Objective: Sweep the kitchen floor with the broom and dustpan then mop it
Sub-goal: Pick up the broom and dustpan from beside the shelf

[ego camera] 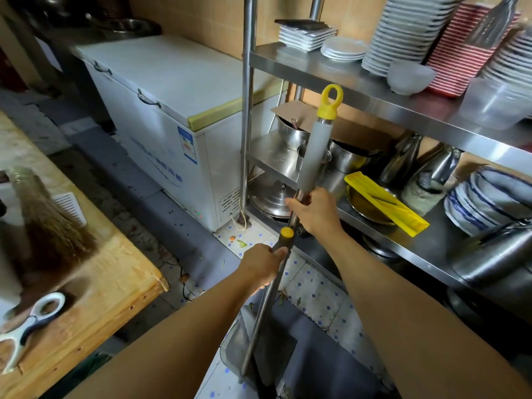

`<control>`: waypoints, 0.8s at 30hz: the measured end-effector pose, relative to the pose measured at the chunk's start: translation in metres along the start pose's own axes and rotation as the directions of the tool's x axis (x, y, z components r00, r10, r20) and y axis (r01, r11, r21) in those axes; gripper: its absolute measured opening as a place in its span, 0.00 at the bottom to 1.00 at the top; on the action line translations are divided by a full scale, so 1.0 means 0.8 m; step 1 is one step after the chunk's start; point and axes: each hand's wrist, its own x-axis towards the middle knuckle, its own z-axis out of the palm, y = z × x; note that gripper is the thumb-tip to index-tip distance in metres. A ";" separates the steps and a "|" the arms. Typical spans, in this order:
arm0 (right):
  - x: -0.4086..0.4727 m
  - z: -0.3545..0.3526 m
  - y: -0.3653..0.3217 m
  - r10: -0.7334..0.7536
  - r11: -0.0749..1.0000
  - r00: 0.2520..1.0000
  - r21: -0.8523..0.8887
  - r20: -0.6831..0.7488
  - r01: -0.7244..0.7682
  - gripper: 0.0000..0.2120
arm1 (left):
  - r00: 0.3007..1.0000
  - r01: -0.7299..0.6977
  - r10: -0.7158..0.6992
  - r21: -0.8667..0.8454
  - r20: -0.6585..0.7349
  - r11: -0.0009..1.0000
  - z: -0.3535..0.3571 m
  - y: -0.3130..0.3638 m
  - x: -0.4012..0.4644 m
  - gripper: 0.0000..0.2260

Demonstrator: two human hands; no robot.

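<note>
From the head camera, looking down along both forearms: the mop handle (290,226) runs up the middle of the picture, tilted so its top leans toward the metal shelving (374,102) on the right. The right hand (312,210) is wrapped around the steel pole just below the grey foam sleeve (315,156), fingers curled tight on it. Above that sleeve sits the yellow hanging loop (331,103), well clear of either hand. The left hand (263,264) grips the pole lower down, just beneath the yellow knob (287,232), so the two hands are stacked on the same pole, close but not touching. Below the left hand the pole drops to the mop head (253,344), a grey, blurred shape low on the tiled floor (313,295) between the forearms; whether it is touching the floor I cannot tell. Bits of food scrap lie on the tiles near the shelf leg. To the left a white chest freezer (161,110) stands against the wall. On the wooden table (115,283) at the far left a straw broom (49,223) lies, well apart from both hands, with scissors (31,323) near the table's front edge. Stacked plates (408,30) fill the top shelf.
</note>
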 end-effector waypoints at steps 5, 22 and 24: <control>0.012 -0.007 0.013 0.096 0.995 0.995 -0.007 -0.034 -0.096 0.09 | 1.000 -0.015 0.015 0.052 -0.005 0.999 -0.010 -0.015 -0.008 0.18; 0.002 -0.005 0.061 0.550 0.572 0.706 0.415 0.446 -0.708 0.16 | 0.997 -0.071 0.073 0.057 -0.039 0.996 -0.038 -0.069 0.027 0.15; 0.001 -0.009 0.070 0.575 0.316 0.643 0.587 0.506 -0.745 0.16 | 0.996 -0.077 0.081 0.082 -0.042 0.994 -0.042 -0.074 0.034 0.15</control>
